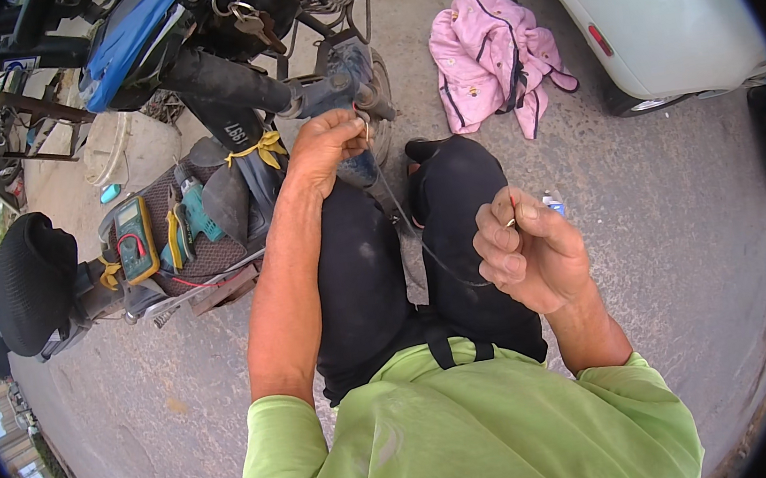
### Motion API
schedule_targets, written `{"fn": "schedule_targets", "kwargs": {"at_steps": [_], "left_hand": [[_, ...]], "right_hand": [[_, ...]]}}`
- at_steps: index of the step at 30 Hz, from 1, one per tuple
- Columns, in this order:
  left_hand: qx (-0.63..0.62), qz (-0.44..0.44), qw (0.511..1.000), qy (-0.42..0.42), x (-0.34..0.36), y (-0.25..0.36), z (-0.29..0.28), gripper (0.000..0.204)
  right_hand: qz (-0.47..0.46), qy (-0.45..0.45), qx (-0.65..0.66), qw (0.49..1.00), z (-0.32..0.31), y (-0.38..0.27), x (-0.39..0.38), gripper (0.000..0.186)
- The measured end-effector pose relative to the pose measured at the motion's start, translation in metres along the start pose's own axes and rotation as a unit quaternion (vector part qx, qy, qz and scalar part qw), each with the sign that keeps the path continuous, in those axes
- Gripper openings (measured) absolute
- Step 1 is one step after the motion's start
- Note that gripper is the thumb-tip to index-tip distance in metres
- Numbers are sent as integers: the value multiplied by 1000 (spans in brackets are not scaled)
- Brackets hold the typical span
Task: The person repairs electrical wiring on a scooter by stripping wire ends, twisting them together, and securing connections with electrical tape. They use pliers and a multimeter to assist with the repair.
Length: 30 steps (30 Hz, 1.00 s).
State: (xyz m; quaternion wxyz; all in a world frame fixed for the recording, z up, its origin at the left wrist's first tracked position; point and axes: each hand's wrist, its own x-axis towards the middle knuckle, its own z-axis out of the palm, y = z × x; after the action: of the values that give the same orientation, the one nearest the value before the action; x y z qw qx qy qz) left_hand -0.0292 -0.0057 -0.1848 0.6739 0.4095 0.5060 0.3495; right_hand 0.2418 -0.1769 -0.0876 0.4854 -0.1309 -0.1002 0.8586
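Observation:
A thin dark cable (444,270) sags in a loop between my two hands, in front of my black-trousered knees. My left hand (326,149) is raised beside the vehicle's grey metal parts, its fingers pinched on one end of the cable, where a short bit of wire shows. At the right, my right hand (538,254) is turned palm up, with thumb and fingertips pinching the other end. A small red tip and a brassy bit stick out there. The exact ends are too small to make out.
A blue-panelled motor vehicle (129,41) with hanging keys (253,22) stands at left. Its seat (230,185) bears a yellow multimeter (135,239), pliers (177,242) and a teal power drill (198,211). A pink garment (493,61) lies on the ground near a white car (659,5).

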Motion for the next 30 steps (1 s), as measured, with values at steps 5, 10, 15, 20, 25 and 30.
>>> {"fn": "schedule_targets", "kwargs": {"at_steps": [5, 10, 15, 20, 25, 30], "left_hand": [[-58, 8, 998, -23, -5, 3, 2, 11], [-107, 31, 993, -38, -9, 5, 3, 13], [-116, 44, 991, -38, -12, 6, 4, 15], [-126, 59, 989, -41, -13, 6, 6, 15], [-113, 82, 989, -42, -13, 3, 4, 16], [-97, 89, 991, -22, -15, 5, 7, 16]], "right_hand": [[0, 4, -6, 1000, 1, 0, 0, 18], [0, -1, -13, 1000, 1, -1, 1, 19], [1, -1, -23, 1000, 0, -1, 1, 19], [-4, 0, -17, 1000, 1, 0, 2, 18], [-9, 8, -14, 1000, 3, 1, 4, 18], [-14, 10, -15, 1000, 0, 3, 4, 16]]}}
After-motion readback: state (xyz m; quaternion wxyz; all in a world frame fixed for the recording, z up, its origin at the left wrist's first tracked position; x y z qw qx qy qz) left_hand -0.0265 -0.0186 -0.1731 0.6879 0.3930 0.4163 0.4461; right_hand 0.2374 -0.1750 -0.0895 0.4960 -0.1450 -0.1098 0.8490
